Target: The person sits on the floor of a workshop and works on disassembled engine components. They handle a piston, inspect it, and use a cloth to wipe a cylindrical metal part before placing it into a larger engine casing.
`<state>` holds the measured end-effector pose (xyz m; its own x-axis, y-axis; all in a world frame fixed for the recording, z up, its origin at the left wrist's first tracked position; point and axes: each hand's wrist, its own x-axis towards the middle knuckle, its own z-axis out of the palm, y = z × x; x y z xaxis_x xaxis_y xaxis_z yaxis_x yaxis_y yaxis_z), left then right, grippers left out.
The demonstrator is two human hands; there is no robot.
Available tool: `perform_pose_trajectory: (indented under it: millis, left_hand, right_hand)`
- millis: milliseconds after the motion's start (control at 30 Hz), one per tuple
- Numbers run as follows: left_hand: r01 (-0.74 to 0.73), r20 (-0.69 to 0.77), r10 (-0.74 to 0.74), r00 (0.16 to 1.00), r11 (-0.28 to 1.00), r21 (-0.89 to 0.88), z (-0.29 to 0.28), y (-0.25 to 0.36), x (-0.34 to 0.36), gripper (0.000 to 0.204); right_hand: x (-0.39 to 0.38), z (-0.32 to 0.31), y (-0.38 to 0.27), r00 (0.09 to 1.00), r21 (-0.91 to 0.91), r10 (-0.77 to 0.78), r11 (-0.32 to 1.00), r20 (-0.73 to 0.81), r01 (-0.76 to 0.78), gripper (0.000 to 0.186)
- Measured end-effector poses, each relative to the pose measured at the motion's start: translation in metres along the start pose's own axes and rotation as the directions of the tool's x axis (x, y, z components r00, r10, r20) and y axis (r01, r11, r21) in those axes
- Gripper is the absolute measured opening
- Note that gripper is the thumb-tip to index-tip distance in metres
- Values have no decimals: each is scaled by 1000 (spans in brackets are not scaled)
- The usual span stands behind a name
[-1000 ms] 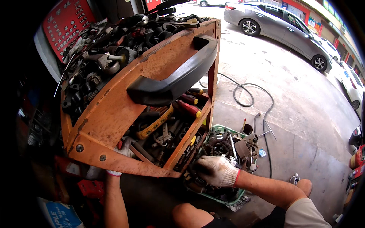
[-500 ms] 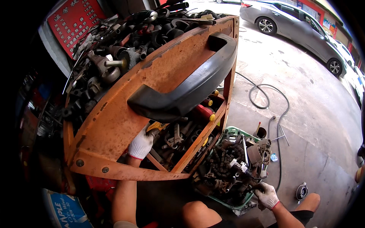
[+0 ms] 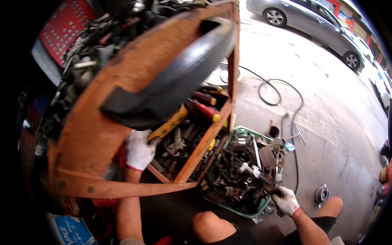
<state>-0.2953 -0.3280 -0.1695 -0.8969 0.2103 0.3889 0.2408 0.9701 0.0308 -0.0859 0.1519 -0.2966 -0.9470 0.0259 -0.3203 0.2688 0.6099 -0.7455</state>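
Observation:
My left hand (image 3: 139,150), in a white knit glove with darkened fingers, reaches into the open shelf of a rust-orange metal cabinet (image 3: 94,118). Its fingers are closed on the near end of a flat yellow bar-shaped tool (image 3: 170,123) with dark markings, tilted up to the right. Loose metal tools (image 3: 175,145) lie beneath it. My right hand (image 3: 287,201), in a matching glove, is curled at the near right rim of a green plastic crate (image 3: 261,214). What its fingers hold, if anything, cannot be made out. Greasy metal parts (image 3: 232,171) fill the crate.
A curved black plastic piece (image 3: 175,77) rests on the cabinet's sloping panel, overhanging the shelf. Red-handled screwdrivers (image 3: 206,110) lie deeper inside. On the concrete floor are a black hose (image 3: 300,106), a T-handle wrench (image 3: 299,134) and a round metal part (image 3: 321,195). A grey car (image 3: 310,22) stands beyond.
The view has shifted, moving the cabinet left and up. The yellow tool has been lifted, with more of it showing beyond my left hand. My right hand stays by the crate's rim.

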Motion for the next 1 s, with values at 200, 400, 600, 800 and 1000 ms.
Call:
perform_pose_trajectory:
  millis: [200,400,600,800,1000]
  left_hand:
    - [117,192,-93,977,986,-119,-12,-24,-5,35]
    - [163,-263,-355,897,820,-549,-24,-73,-52,42]
    - [307,-361,-671,648,664,-682,-39,-14,-116,43]
    - [396,-289,-745,601,592,-702,-64,83,-162,45]
    - [330,-90,-593,800,561,-760,-65,164,-172,39]
  right_hand:
    - [14,-70,-12,946,167,318,931,68,-325,18]
    - [14,-163,53,940,194,324,934,-110,-299,18]
    - [2,-232,115,987,-126,86,987,-136,-104,19]
    - [-45,-315,159,929,-87,370,925,-25,-370,26]
    - [-151,-368,274,863,280,412,900,-294,-334,21]
